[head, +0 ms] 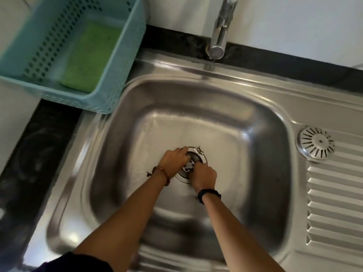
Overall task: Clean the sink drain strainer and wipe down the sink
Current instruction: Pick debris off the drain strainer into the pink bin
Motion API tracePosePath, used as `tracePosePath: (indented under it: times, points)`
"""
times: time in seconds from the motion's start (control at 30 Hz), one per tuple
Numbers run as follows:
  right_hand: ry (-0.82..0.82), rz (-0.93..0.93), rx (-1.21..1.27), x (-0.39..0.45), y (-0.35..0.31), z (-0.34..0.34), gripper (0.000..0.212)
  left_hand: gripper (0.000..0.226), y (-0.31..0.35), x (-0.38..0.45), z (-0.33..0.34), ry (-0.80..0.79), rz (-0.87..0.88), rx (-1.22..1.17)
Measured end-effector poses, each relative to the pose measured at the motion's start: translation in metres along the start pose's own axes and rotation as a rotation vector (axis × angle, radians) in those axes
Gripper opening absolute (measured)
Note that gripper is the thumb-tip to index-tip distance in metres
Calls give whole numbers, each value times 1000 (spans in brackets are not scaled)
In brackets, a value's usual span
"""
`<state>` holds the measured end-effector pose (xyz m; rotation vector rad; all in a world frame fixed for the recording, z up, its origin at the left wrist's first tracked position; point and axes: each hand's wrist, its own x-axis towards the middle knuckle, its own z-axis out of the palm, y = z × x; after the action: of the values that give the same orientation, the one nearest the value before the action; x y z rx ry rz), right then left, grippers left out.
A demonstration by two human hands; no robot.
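Both arms extend forward and down, converging. Left hand (pixel 175 160) and right hand (pixel 204 175) sit close together, fingers curled, knuckles up. Each wrist carries a band.

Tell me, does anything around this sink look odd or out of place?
One thing: a round slotted metal cover lies on the ribbed drainboard right of the basin, not over the drain, where both hands are working. Otherwise nothing looks spilled or broken; the green sponge sits in its basket.
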<state>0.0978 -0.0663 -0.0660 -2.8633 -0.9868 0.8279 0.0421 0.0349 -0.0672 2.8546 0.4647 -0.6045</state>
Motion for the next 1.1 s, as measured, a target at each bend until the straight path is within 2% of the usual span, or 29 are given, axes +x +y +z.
tracePosePath:
  times: [0.07,0.17,0.37,0.47,0.57,0.6,0.7,0.77,0.83,0.9,1.03,1.1]
  points:
    - [3,13,38,-2,4,-8,23,22,-1,-3,-2,48,-91,-95]
    - [68,95,239,-10,14,-25,24,16,-2,-16,-6,154,-323,-383]
    - [18,273,1013,-31,16,-65,14,14,9,-51,-30,169,-605,-824]
    - [-45,232,1199,-56,-9,-85,19,14,22,-80,-54,268,-677,-1043]
    - [-154,93,1312,-95,-41,-95,24,4,35,-128,-76,458,-719,-1202]
    - [-211,37,1348,-111,-51,-95,24,10,38,-148,-81,528,-756,-1240]
    - [-391,-115,1332,-160,-80,-87,19,15,44,-218,-77,713,-883,-1296]
    - [-477,-217,1271,-194,-101,-74,24,11,47,-271,-67,832,-976,-1340]
    - [-553,-341,1168,-230,-123,-56,27,18,53,-322,-52,948,-1066,-1411]
    - [-624,-464,1047,-267,-140,-35,27,23,61,-369,-33,1028,-1151,-1455]
    - [-802,-654,800,-340,-163,24,14,10,80,-458,28,1144,-1372,-1519]
    - [-859,-680,708,-372,-173,64,12,19,90,-501,70,1174,-1554,-1561]
